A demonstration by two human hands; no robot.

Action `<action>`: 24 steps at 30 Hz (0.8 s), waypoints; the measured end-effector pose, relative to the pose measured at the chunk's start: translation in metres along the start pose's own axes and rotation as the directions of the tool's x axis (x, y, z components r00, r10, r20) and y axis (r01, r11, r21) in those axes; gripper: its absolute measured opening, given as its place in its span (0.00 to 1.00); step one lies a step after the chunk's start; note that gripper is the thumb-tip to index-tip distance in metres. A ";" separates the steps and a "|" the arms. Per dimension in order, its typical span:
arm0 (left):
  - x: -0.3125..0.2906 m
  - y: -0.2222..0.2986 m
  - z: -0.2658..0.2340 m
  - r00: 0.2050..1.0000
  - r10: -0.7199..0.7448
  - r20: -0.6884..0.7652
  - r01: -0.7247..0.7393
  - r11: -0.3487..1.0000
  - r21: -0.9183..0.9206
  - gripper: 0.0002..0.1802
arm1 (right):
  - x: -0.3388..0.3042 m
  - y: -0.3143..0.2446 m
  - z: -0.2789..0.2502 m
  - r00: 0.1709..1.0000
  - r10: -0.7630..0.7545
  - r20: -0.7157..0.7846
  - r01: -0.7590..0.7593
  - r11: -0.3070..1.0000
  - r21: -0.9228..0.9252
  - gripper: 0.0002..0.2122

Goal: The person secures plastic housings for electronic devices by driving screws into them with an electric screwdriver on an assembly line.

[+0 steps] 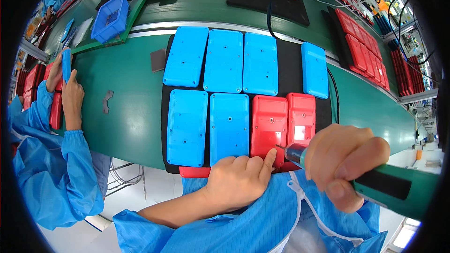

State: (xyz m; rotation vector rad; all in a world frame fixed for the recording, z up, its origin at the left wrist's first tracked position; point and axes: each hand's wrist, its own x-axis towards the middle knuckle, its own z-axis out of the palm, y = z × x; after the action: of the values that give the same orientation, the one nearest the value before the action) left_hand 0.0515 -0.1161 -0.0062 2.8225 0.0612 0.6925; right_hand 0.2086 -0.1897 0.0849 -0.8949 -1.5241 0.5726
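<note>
My right hand is wrapped round a green electric screwdriver. Its thin bit points left and meets the lower part of a red device casing that lies back side up. My left hand rests at the near edge of the casings, its index finger stretched to the red casing close to the bit. The other fingers are curled, and whatever they may hold is hidden. A second red casing lies to the right. Several blue casings lie in rows on a black mat.
A blue bin of small parts stands at the back left. A curved grey piece and a dark square block lie on the green table. On the left a co-worker's hands hold a blue casing. Black cables hang at the back; red casings fill the far right.
</note>
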 end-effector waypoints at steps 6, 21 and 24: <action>-0.003 0.002 -0.002 0.999 0.001 0.033 -0.002 0.999 0.035 0.18 | -0.008 0.000 0.010 0.977 0.101 -0.188 -0.111 0.993 -0.041 0.09; -0.051 -0.018 -0.071 0.534 -0.699 0.475 -0.218 -0.657 -0.722 0.17 | -0.020 -0.028 0.001 0.942 -0.049 -0.332 0.109 0.980 0.165 0.12; -0.057 -0.011 -0.072 0.507 -0.748 0.429 -0.286 -0.615 -0.735 0.19 | -0.023 -0.031 0.001 0.973 -0.106 -0.204 0.132 0.984 0.118 0.13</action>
State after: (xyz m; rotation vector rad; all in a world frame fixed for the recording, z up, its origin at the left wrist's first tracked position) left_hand -0.0321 -0.0954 0.0276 0.2345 0.4529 0.7239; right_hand 0.2013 -0.2256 0.0952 -0.7308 -1.3350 0.4762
